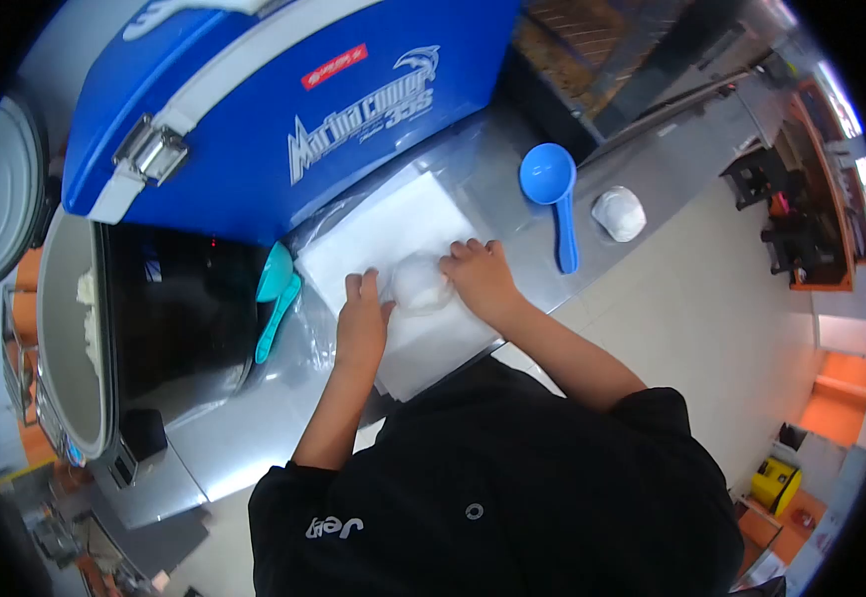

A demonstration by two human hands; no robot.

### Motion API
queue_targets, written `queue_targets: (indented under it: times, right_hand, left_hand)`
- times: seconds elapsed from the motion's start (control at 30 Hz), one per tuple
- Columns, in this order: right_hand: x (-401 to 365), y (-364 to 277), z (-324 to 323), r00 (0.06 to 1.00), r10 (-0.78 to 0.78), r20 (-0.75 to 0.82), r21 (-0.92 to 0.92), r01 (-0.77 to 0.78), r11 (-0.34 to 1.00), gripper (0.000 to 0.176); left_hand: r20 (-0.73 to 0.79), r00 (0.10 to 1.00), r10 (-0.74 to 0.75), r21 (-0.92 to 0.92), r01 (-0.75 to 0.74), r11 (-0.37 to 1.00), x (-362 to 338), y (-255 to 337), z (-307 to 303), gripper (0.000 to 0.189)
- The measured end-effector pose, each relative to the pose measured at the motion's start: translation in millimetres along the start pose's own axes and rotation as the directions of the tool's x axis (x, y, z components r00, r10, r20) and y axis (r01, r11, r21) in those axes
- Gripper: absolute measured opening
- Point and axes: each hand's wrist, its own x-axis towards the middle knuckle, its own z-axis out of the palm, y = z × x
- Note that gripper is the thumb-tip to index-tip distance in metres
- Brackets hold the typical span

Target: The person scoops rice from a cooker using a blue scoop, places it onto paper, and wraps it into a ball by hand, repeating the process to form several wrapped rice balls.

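Note:
A white rounded bundle [421, 284], wrapped in thin, see-through white material, sits on a stack of white paper sheets [393, 224]. My left hand [361, 320] presses its left side with curled fingers. On the opposite side, my right hand [481, 283] has its fingers bent against the bundle's edge. What lies inside the wrapping cannot be made out clearly. Left of the sheets rests a teal scoop [277, 289]. Farther right on the metal counter lies a blue scoop [548, 177], and beyond it a similar white wrapped bundle [619, 213].
A large blue cooler box [244, 119] stands behind the sheets. At left is an open cooker-like pot [67, 328] with white food stuck on its wall, beside a dark glossy panel [179, 318]. The counter's near edge [244, 478] runs by my body.

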Motion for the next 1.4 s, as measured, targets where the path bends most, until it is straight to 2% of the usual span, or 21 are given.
queue_targets:
  times: [0.07,0.2,0.27,0.33,0.4,0.47,0.53,0.67,0.73,0.77,0.83,0.9,0.97,1.03,1.1,1.13,1.2,1.23,1.3,1.37,1.4]
  right_hand:
    - [0.4,-2.7,9.2,1.0,0.02,-0.012,-0.03,-0.02,0.999,0.013]
    - [8.0,-3.8,32.1,0.998,0.062,-0.02,-0.111,-0.064,0.992,0.008]
    - [4.7,2.6,32.2,0.996,0.006,-0.093,-0.158,-0.021,0.987,0.004]
    - [2.2,14.7,5.7,0.988,0.015,-0.156,-0.146,-0.038,0.989,0.004]
    - [-6.3,13.4,-22.8,0.989,0.05,0.142,0.267,-0.087,0.96,0.009]
    - [-12.3,17.3,-26.4,0.998,0.021,0.051,0.436,-0.041,0.899,0.012]
    - [-14.5,13.7,-31.4,0.999,-0.005,-0.033,0.586,0.023,0.81,0.015]
    - [-17.9,-9.8,-71.1,0.971,-0.044,-0.237,0.691,0.2,0.694,0.016]
    - [-14.9,-17.2,-83.1,0.942,-0.078,-0.326,0.689,0.293,0.663,0.017]
    - [-12.8,-22.5,-89.2,0.917,-0.098,-0.388,0.644,0.346,0.682,0.016]
    - [-15.0,-32.4,-99.2,0.89,-0.12,-0.439,0.602,0.391,0.697,0.014]
    - [-23.1,-55.5,-120.9,0.924,-0.104,-0.368,0.41,0.262,0.874,0.013]
    - [-23.2,-69.0,-117.6,0.948,-0.092,-0.305,0.347,0.2,0.916,0.013]
    - [-19.7,-76.2,-98.6,0.95,-0.087,-0.299,0.344,0.192,0.919,0.012]
    - [-20.9,-94.1,-91.7,0.96,-0.052,-0.274,0.339,0.147,0.929,0.012]
    - [-20.0,-102.0,-85.7,0.961,-0.045,-0.274,0.351,0.143,0.925,0.013]
    - [-18.3,-121.2,-75.8,0.953,-0.057,-0.299,0.372,0.172,0.912,0.014]
    - [-15.9,-131.8,-67.8,0.956,-0.083,-0.283,0.389,0.193,0.901,0.014]
    - [-15.5,-152.6,-54.5,0.926,-0.133,-0.354,0.428,0.286,0.857,0.013]
    - [-15.1,-173.2,-41.6,0.932,-0.145,-0.332,0.488,0.301,0.819,0.015]
    - [-14.5,-183.2,-29.9,0.958,-0.028,-0.286,0.72,0.235,0.653,0.016]
  left_hand:
    - [0.119,0.99,0.077,0.312,-0.111,0.944,4.3,-0.9,-10.5,0.041]
    - [0.346,0.921,0.179,0.21,-0.262,0.942,30.1,-37.5,12.0,0.043]
    - [0.333,0.908,0.253,0.193,-0.329,0.924,33.4,-41.2,19.5,0.046]
    - [0.32,0.912,0.255,-0.152,-0.216,0.964,28.6,-42.9,18.5,0.045]
    - [0.314,0.88,0.356,-0.535,-0.145,0.832,11.2,-13.1,-12.2,0.046]
    - [0.352,0.864,0.36,-0.658,-0.045,0.752,-6.2,5.3,-37.7,0.049]
    - [0.19,0.829,0.526,-0.928,-0.024,0.372,-22.0,21.5,-53.9,0.051]
    - [0.077,0.782,0.618,-0.908,-0.201,0.367,-28.0,2.1,-56.3,0.059]
    - [-0.206,0.693,0.691,-0.303,-0.717,0.628,-26.6,-21.0,-47.2,0.072]
    - [-0.206,0.69,0.694,-0.305,-0.719,0.625,-28.6,-21.0,-48.5,0.072]
    - [-0.138,0.888,0.438,-0.24,-0.46,0.855,-35.1,-20.4,-47.3,0.082]
    - [-0.301,0.9,0.316,-0.697,-0.434,0.571,-46.1,-14.0,-41.6,0.08]
    - [-0.054,0.961,0.272,-0.895,-0.168,0.414,-45.6,-22.6,-41.9,0.084]
    - [0.253,0.925,0.284,-0.929,0.15,0.337,-51.8,-36.8,-47.4,0.083]
    - [0.267,0.873,0.409,-0.958,0.287,0.012,-66.9,-57.8,-51.9,0.077]
    - [0.264,0.894,0.361,-0.959,0.283,0.001,-73.3,-68.3,-54.6,0.077]
    - [0.171,0.799,0.577,-0.751,0.485,-0.449,-84.4,-85.5,-58.1,0.06]
    - [0.167,0.821,0.546,-0.755,0.463,-0.465,-89.3,-89.9,-58.1,0.06]
    - [0.2,0.943,0.266,-0.963,0.239,-0.121,-102.2,-92.4,-60.8,0.06]
    - [0.154,0.96,0.235,-0.973,0.188,-0.131,-114.5,-101.3,-69.7,0.054]
    - [0.135,0.967,0.215,-0.974,0.169,-0.148,-119.6,-105.5,-73.5,0.053]
